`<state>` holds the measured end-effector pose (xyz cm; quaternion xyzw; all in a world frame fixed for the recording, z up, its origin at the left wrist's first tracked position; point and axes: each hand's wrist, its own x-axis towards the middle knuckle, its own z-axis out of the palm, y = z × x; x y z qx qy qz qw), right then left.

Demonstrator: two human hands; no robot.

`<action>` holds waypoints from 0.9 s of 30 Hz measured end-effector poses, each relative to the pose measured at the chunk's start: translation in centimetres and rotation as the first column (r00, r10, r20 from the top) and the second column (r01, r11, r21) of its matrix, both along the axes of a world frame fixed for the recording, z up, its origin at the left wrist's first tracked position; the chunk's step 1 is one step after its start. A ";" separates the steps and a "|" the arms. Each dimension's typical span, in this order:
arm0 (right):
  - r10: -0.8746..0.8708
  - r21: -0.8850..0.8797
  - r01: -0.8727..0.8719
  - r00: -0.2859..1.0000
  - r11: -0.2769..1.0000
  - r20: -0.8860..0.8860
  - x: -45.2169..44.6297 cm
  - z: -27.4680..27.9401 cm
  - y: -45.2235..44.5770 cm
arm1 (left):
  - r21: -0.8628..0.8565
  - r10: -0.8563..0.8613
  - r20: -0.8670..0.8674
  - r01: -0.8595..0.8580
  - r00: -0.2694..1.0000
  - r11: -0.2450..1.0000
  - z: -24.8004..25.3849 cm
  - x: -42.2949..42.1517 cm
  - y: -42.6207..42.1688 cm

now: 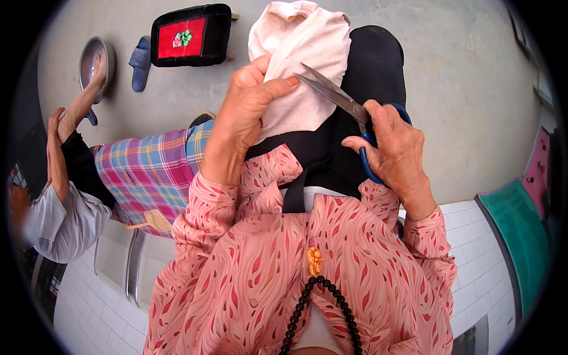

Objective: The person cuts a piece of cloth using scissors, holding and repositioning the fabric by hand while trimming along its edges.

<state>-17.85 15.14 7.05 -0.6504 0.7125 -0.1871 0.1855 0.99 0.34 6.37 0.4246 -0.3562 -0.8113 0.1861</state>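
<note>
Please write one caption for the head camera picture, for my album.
Left hand holds pale cloth, right hand holds slightly open scissors; nearby, a person rests one foot in a basin.

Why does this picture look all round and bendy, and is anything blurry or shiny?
Head view: dark corners and a bowed teal mat, probably from a very wide lens; soft light, only faint shadows; scissors fairly sharp, blades a bit shiny; left hand and right hand clear too; the far left edge dark and partly blurry.
</note>
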 end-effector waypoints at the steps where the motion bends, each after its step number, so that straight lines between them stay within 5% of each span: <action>1: 0.002 0.032 -0.002 1.000 0.999 -0.006 0.0 0.2 0.1 | -0.040 0.024 -0.014 -0.025 1.000 0.999 0.5 -0.3 0.2; 6: -0.020 -0.030 0.018 0.997 0.999 -0.074 0.0 0.0 0.1 | -0.119 0.139 -0.063 -0.146 0.988 0.982 1.2 -1.2 0.9; 18: 0.056 -0.063 -0.069 0.982 0.996 -0.179 -1.1 -0.3 -0.8 | 0.000 0.291 -0.095 -0.292 0.952 0.956 -0.4 -1.2 2.0; 27: 0.136 -0.083 -0.159 0.963 0.984 -0.233 -1.9 -0.3 -1.9 | -0.031 0.246 -0.102 -0.250 0.964 0.968 -0.8 -0.5 1.9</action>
